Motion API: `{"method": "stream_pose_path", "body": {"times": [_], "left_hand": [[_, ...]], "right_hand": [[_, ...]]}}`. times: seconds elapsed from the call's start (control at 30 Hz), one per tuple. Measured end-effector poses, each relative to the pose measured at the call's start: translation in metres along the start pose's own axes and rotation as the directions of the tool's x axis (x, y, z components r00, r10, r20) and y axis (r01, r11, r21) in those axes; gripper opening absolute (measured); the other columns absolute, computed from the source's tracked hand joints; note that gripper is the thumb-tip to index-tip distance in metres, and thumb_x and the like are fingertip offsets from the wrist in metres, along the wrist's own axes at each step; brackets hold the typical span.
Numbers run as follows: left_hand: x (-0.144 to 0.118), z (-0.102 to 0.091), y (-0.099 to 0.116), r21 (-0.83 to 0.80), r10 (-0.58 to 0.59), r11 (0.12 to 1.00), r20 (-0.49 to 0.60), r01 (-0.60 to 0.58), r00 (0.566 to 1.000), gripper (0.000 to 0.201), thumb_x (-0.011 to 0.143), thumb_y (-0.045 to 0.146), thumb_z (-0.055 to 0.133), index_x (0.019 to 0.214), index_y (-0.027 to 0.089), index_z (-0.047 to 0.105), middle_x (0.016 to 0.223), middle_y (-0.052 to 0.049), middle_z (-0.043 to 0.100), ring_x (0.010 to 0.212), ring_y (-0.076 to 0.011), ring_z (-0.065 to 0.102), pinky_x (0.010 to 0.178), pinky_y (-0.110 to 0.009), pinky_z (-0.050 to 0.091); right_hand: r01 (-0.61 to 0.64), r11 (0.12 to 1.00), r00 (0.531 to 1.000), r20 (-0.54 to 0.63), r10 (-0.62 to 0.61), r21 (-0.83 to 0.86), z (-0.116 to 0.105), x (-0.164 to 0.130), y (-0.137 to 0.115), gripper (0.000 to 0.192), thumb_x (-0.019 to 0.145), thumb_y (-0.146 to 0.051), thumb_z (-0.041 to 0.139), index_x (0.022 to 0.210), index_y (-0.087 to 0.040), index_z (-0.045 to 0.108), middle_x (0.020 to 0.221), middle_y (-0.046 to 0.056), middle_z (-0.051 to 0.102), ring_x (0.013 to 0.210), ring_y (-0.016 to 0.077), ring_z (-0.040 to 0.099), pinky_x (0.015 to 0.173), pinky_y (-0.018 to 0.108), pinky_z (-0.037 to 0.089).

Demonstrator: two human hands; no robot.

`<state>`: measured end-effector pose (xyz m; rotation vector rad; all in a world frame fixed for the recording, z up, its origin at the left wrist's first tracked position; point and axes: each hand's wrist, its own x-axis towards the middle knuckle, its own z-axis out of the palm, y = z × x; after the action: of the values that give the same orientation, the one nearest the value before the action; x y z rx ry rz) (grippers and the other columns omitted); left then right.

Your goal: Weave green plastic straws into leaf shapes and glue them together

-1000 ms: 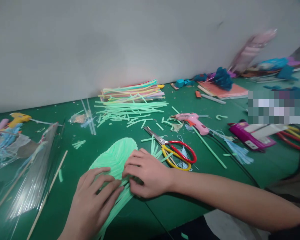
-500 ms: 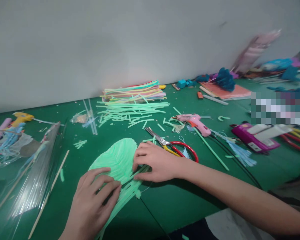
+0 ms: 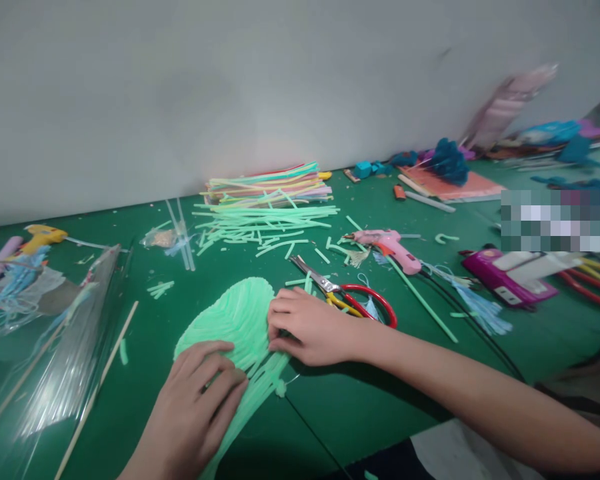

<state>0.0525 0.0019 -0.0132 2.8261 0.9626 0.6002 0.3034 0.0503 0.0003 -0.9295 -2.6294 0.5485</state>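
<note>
A pale green leaf-shaped piece (image 3: 230, 320) made of glued straws lies flat on the green table (image 3: 155, 320). My left hand (image 3: 195, 407) presses down on its lower part with fingers spread. My right hand (image 3: 305, 327) rests at the leaf's right edge, its fingertips on loose green straw ends (image 3: 267, 370) there. Red and yellow handled scissors (image 3: 345, 297) lie just beyond my right hand. A thin black wire (image 3: 310, 433) runs from under the leaf toward the table's front edge.
A stack of coloured straws (image 3: 265, 187) and cut green pieces sit by the wall. A pink glue gun (image 3: 390, 243) lies right of them, a yellow glue gun (image 3: 40, 235) far left. Clear plastic wrap (image 3: 55, 347) and wooden sticks lie at left. A magenta box (image 3: 510, 277) and blue tassels sit right.
My right hand slid up from the leaf's base to its right edge, beside the scissors. My left hand shifted slightly up onto the leaf.
</note>
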Motion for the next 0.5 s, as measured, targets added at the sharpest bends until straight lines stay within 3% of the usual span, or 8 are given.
{"method": "stream_pose_path", "body": {"times": [0.3, 0.5], "left_hand": [[-0.002, 0.0, 0.0, 0.054, -0.011, 0.998, -0.012, 0.012, 1.0, 0.015, 0.087, 0.005, 0.053, 0.09, 0.02, 0.057, 0.08, -0.003, 0.062, 0.105, -0.0243, 0.053, 0.091, -0.04, 0.036], [-0.007, -0.005, -0.006, 0.066, -0.037, 0.997, 0.006, 0.037, 0.999, 0.012, 0.085, 0.014, 0.061, 0.09, 0.024, 0.056, 0.08, 0.0, 0.065, 0.106, -0.0232, 0.055, 0.091, -0.037, 0.036]], "right_hand": [[0.043, 0.992, 0.999, 0.031, -0.04, -0.122, -0.001, 0.005, -0.002, 0.017, 0.091, -0.027, 0.06, 0.079, -0.016, 0.065, 0.083, 0.005, 0.061, 0.088, 0.02, 0.048, 0.08, 0.035, 0.036], [-0.047, 0.999, 0.999, -0.019, 0.047, -0.01, -0.009, -0.004, 0.012, 0.022, 0.087, -0.038, 0.068, 0.078, -0.018, 0.067, 0.08, 0.002, 0.062, 0.091, 0.0195, 0.049, 0.082, 0.033, 0.037]]}}
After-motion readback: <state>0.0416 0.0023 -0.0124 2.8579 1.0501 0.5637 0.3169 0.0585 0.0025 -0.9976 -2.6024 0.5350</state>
